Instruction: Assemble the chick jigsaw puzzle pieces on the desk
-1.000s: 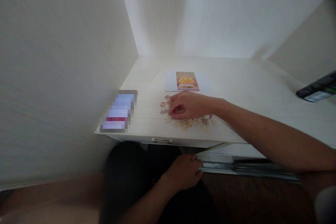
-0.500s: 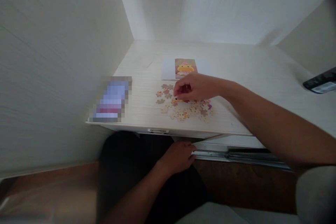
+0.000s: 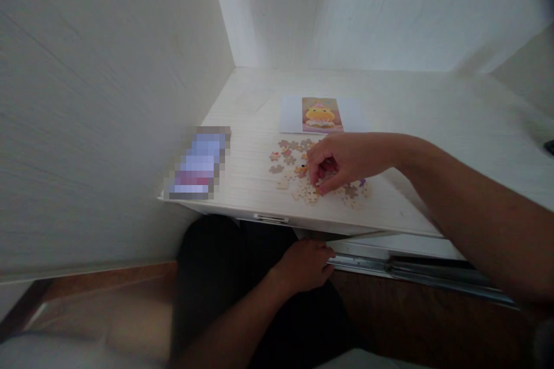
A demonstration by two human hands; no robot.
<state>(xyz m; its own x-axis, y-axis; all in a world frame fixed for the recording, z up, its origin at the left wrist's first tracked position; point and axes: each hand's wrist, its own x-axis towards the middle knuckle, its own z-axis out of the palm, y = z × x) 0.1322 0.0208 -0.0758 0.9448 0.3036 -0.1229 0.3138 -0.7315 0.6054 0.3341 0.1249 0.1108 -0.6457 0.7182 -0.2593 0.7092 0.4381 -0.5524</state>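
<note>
My right hand (image 3: 333,162) is over a loose heap of jigsaw puzzle pieces (image 3: 306,191), thumb and fingers pinched on a puzzle piece at the heap's middle. The piece is small and mostly hidden by the fingertips. Left of the hand, several coloured pieces (image 3: 288,153) lie spread out face up. Just behind them is a white sheet with a picture of a yellow toy figure (image 3: 321,114). Below the tabletop, my left hand (image 3: 306,265) lies by my knee, its fingers curled round the edge of the open drawer (image 3: 359,262) at its metal rail.
A blurred-out phone-like object (image 3: 194,162) lies at the left of the white tabletop (image 3: 246,184), close to the side wall. A drawer handle (image 3: 271,218) juts from the front. At the far right edge, a dark object (image 3: 549,147) is partly in view.
My right hand has moved down and toward me, from the upper coloured pieces into the heap, uncovering the picture. The view has shifted; my left hand stays at the drawer.
</note>
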